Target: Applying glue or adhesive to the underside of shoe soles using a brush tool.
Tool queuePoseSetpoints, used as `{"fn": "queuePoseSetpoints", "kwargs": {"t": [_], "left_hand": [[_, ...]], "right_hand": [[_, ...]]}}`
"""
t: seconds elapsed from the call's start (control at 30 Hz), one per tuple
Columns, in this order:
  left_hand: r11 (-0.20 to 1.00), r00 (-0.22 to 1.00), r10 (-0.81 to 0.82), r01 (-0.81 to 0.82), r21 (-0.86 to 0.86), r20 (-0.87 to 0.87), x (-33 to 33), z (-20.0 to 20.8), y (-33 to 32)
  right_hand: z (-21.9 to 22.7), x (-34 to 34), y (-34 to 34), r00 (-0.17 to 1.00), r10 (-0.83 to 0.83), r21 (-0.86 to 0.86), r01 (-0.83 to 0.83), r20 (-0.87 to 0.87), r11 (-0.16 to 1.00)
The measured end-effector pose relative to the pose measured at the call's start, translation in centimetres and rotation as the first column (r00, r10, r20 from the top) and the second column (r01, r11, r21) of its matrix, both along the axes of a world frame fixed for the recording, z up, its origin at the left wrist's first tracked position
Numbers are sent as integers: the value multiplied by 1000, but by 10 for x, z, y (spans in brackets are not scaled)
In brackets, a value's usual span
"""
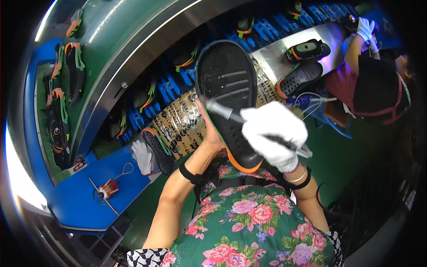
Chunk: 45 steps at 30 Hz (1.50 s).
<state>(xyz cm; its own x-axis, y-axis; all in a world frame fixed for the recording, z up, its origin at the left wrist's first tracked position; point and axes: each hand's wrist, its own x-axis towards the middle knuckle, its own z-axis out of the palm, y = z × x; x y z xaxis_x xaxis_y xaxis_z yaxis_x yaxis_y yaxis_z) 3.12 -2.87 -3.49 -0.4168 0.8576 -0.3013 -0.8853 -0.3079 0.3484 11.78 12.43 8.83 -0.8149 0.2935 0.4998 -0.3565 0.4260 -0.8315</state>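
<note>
A large black shoe sole (226, 60) with an orange rim at its heel end is held up in front of me, its grooved and perforated face showing. My bare left hand (211, 131) grips its left edge, with the fingers partly hidden beneath it. My right hand (276, 132), in a white glove, is closed around a slim brush-like tool (220, 109) with a translucent shaft and a pale tip. That tip lies over the left side of the sole's face; whether it touches cannot be made out.
Tape-wrapped cardboard (175, 127) lies behind the sole, beside a perforated shoe sole (156, 147) and a white glove (141, 156). Blue racks (168, 87) curve along the conveyor (104, 49). More soles (301, 78) rest on a metal bench (275, 48) near a co-worker (367, 86). A blue table (71, 202) stands left.
</note>
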Motion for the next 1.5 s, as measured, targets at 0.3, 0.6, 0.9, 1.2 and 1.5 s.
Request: {"fn": "queuePoseSetpoints", "kwargs": {"t": [0.3, 0.6, 0.9, 1.2, 1.5], "left_hand": [[998, 999, 48, -48, 39, 7, -10, -12, 12], [952, 989, -62, 99, 290, -133, -24, 5, 30], [944, 989, -41, 86, 320, -145, -35, 21, 38], [945, 986, 27, 28, 325, -164, -48, 33, 44], [957, 955, 181, -114, 268, -237, -62, 28, 39]], "right_hand": [[-6, 1, -14, 1000, -4, 246, 6, -9, 969], [-7, 8, -2, 998, 22, 207, -33, 55, 978], [-25, 14, 5, 995, 95, 117, -100, 40, 988], [-14, 13, 14, 1000, 28, 109, -30, 13, 994], [-8, 13, 21, 999, 42, 139, -46, 32, 989]]}}
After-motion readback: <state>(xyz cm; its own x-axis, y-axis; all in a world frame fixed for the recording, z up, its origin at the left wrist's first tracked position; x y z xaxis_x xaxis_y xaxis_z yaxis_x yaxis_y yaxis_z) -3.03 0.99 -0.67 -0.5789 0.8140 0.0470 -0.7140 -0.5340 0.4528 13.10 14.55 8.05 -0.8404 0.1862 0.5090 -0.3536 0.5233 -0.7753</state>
